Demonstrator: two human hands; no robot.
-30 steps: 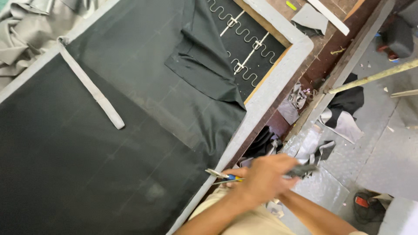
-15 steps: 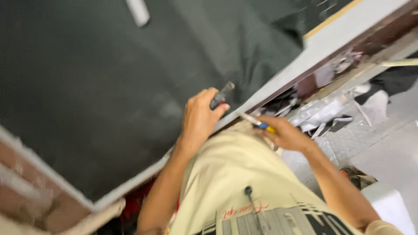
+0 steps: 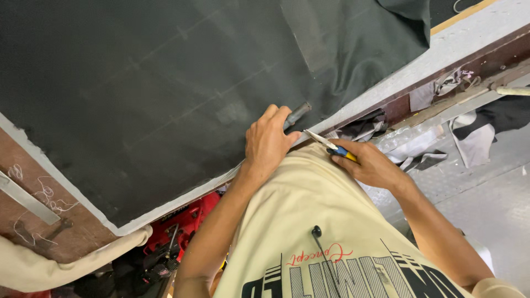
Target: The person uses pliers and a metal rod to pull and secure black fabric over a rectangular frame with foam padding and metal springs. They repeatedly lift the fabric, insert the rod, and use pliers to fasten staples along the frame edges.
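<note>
A: Head view, looking down the chest. Left hand [image 3: 269, 144] lies on the near edge of the dark fabric [image 3: 165, 94], fingers curled shut round a short grey metal tool [image 3: 298, 114] whose tip pokes out up and to the right.

B: And the other?

A: Right hand [image 3: 371, 164] is closed on pliers with a blue and yellow handle [image 3: 331, 148]. Their long axis runs from the fist up and left, the thin point aimed at the left thumb. The point stops just beside it; I cannot tell if they touch.

B: Where does the work lie from the hands?

A: At the pale frame edge [image 3: 386, 88], which runs diagonally from lower left to upper right under both hands. Fabric spreads away above and left. The left hand is nearer, already on it; the right sits just off the edge, over the cream shirt [image 3: 309, 221].

B: Any packages or labels?

A: None legible. A red machine [image 3: 185, 221] sits below the frame at lower left. Fabric scraps [image 3: 469, 143] lie on the grey floor at right.
</note>
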